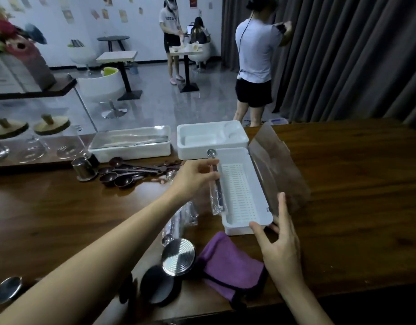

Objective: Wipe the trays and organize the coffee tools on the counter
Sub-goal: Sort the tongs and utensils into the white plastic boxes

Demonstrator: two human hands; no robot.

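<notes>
The dark wooden bench (354, 184) filled the lower view, and on it the white slatted tray (235, 227) lay with its long axis running away from the person and slightly leftward, its clear lid (279, 165) hinged open and standing along its right side. Behind it sat a moulded white tray (185, 146), touching its far end, and further left a third tray (132, 151) with its lid closed. The left hand (195, 177) was the nearer to the tray's far left rim; it reached in from the left and pinched a plastic-wrapped metal spoon (217, 193) near its upper handle. The spoon lay parallel to the tray's length, just against the outside of the left wall, bowl at the far end. The likely next move depended on that: the spoon only needed to travel a little rightward over the wall to lie inside. The right hand (282, 245) was spread wide, thumb against the tray's near end and one finger up along the lid, seemingly steadying it. A purple cloth (230, 261) lay near the person, just short of the tray. Whether the spoon's lower tip rested on the bench could not be told, and more wrapped tools (185, 214) were partly hidden under the left forearm.
</notes>
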